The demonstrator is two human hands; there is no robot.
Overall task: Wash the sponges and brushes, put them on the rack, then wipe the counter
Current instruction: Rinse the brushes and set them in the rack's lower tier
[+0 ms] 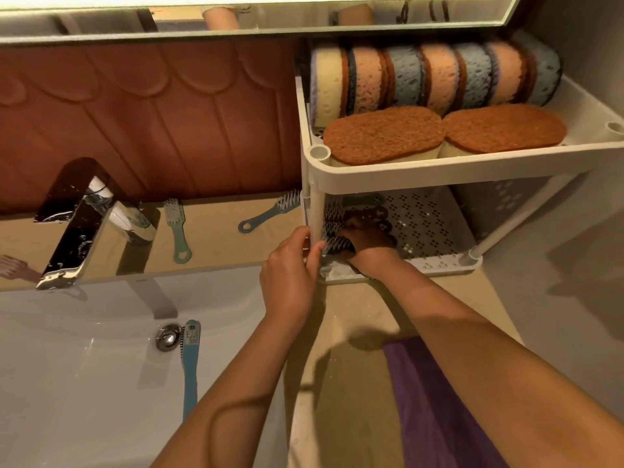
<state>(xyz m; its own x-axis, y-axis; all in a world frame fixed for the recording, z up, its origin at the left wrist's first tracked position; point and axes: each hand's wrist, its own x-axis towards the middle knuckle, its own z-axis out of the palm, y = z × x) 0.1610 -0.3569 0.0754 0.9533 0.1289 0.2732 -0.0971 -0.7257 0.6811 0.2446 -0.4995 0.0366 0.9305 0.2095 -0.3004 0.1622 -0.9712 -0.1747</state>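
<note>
A white two-tier rack (439, 170) stands on the counter at the right. Its top tier holds several sponges (435, 76) on edge and two brown-topped sponges (383, 135) lying flat. On the lower tier several brushes (337, 214) lie at the left end. My right hand (366, 243) reaches into that tier among them, fingers around a dark-bristled brush (339, 246). My left hand (290, 275) pinches the same brush's end beside the rack's front post. A blue brush (190, 363) lies in the sink (67, 383). A green brush (177, 228) and a blue-grey brush (270, 212) lie on the ledge.
A chrome tap (87, 224) stands over the sink at the left. A purple cloth (432, 400) lies on the beige counter (351, 400) under my right forearm. Brown tiles and a mirror edge run along the back. A pink brush (13, 266) shows at the far left.
</note>
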